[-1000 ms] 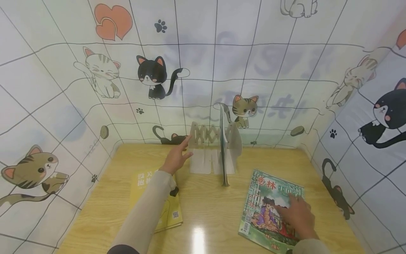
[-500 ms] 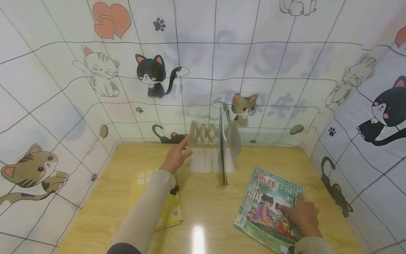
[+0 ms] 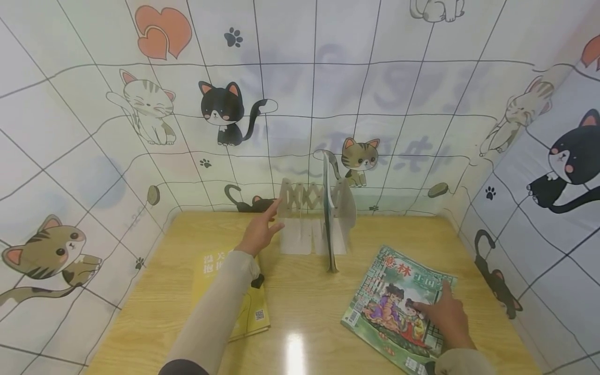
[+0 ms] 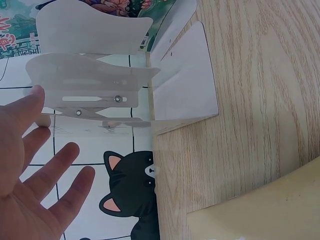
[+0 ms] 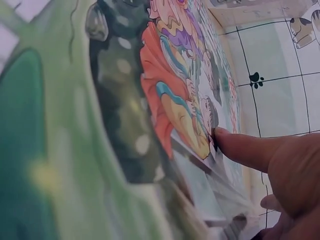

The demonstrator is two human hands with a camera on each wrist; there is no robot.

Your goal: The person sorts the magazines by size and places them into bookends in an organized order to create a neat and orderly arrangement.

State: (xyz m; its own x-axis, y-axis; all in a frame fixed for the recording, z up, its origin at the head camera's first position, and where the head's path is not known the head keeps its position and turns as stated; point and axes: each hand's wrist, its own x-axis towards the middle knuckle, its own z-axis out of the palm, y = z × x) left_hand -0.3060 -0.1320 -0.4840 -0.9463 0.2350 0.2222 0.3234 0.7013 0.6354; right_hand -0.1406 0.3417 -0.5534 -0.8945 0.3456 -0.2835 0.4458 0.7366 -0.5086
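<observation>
My left hand (image 3: 259, 232) is at the left side of a white expanding metal book rack (image 3: 292, 237), its fingers spread. In the left wrist view, the index fingertip lies right at the rack's end plate (image 4: 90, 85). A thin magazine (image 3: 329, 219) stands upright in the rack, seen edge-on. My right hand (image 3: 445, 315) rests on a green illustrated magazine (image 3: 389, 312) lying at the right, with thumb and index finger spread over its cover. In the right wrist view, the thumb tip (image 5: 220, 134) touches the cover; the remaining fingers are partly hidden.
A yellow book (image 3: 250, 312) lies on the wooden table (image 3: 300, 307), partly under the left forearm. Cloth walls (image 3: 300, 104) printed with cats and grid lines enclose the back and both sides, the back one close behind the rack.
The green magazine has slid left and slightly up in the head view, turning a little. My right hand has shifted slightly right relative to its cover. My left hand stays at the rack.
</observation>
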